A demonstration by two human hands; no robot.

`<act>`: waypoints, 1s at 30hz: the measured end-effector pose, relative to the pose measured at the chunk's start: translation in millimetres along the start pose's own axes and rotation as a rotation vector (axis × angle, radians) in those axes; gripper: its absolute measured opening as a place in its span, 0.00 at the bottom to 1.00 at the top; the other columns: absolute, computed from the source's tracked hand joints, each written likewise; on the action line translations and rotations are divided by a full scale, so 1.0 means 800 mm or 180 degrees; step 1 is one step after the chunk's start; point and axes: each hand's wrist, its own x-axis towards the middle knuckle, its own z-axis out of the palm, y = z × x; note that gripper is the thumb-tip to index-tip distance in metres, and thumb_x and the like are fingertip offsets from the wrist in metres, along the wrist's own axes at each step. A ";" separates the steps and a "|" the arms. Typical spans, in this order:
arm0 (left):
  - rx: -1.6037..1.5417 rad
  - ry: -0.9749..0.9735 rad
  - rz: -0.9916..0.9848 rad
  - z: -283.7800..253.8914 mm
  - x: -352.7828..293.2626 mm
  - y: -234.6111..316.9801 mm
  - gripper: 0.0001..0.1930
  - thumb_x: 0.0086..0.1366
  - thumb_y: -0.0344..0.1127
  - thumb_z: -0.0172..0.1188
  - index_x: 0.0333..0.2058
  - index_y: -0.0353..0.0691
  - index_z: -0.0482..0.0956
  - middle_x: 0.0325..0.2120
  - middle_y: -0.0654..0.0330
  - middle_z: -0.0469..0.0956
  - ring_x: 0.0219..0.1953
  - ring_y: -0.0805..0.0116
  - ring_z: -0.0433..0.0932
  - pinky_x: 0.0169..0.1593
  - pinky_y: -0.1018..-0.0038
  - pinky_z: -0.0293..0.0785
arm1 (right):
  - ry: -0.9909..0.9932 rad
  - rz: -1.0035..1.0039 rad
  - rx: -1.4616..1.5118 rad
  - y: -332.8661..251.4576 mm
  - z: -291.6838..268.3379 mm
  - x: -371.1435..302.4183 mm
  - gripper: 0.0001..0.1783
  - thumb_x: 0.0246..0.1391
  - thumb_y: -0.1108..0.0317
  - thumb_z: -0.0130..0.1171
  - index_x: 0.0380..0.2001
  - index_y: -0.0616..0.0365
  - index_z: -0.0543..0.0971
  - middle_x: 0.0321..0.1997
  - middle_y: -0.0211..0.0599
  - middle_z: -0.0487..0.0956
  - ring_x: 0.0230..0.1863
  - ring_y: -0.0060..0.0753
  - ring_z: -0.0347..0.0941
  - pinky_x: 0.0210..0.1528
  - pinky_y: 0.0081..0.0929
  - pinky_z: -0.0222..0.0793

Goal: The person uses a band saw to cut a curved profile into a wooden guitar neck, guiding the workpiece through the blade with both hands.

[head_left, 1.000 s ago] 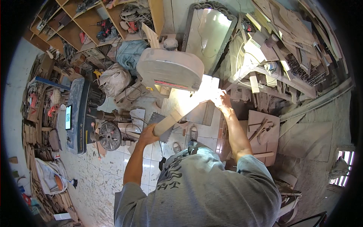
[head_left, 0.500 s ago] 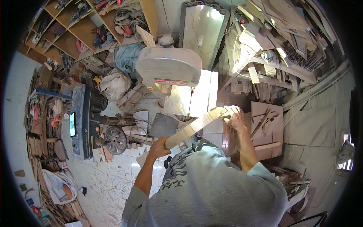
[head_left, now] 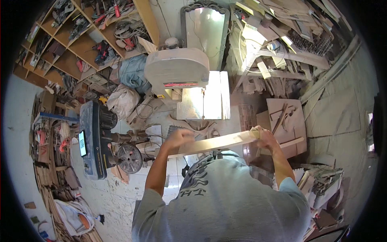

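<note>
A long pale piece of wood point(head_left: 219, 142) lies crosswise in front of my chest, apart from the near edge of the band saw table point(head_left: 217, 111). My right hand point(head_left: 267, 138) is closed around its right end. Over the left end hovers my left hand point(head_left: 179, 139), smeared by motion, so its fingers and any touch on the wood are unclear. The saw's thin blade point(head_left: 203, 103) runs down to the brightly lit table beneath the rounded grey upper housing point(head_left: 176, 67).
A dark machine with a phone point(head_left: 82, 143) on it stands at left, near a round handwheel point(head_left: 130, 159). Tool shelves point(head_left: 66, 36) fill the far left. Scrap wood point(head_left: 278, 52) is heaped far right. A leaning board point(head_left: 286, 121) stands right of my right hand.
The wood has come nearer to me and to the right, away from the saw table, and lies more level. My left hand has shifted off its grip on the left end.
</note>
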 end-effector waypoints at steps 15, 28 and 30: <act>-0.2826 0.3003 -0.0683 -0.110 0.174 -0.088 0.45 0.51 0.23 0.55 0.71 0.48 0.57 0.47 0.61 0.71 0.54 0.64 0.67 0.71 0.51 0.48 | 0.0070 0.0970 0.0383 0.007 0.073 -0.140 0.32 0.42 0.52 0.70 0.47 0.60 0.73 0.39 0.59 0.83 0.46 0.65 0.78 0.50 0.52 0.75; -0.2792 0.3474 -0.0687 -0.091 0.156 -0.052 0.36 0.61 0.28 0.56 0.70 0.43 0.62 0.60 0.51 0.71 0.58 0.59 0.70 0.63 0.70 0.62 | -0.0127 0.0679 0.0091 0.030 0.081 -0.102 0.40 0.38 0.49 0.74 0.52 0.59 0.72 0.45 0.60 0.82 0.49 0.67 0.77 0.52 0.54 0.75; -0.1930 0.3716 -0.0449 -0.084 0.164 -0.063 0.29 0.62 0.33 0.59 0.64 0.43 0.71 0.53 0.50 0.76 0.51 0.58 0.75 0.59 0.69 0.68 | -0.0221 0.0648 0.0058 0.044 0.090 -0.097 0.42 0.36 0.48 0.75 0.52 0.59 0.71 0.46 0.60 0.81 0.49 0.68 0.77 0.51 0.54 0.74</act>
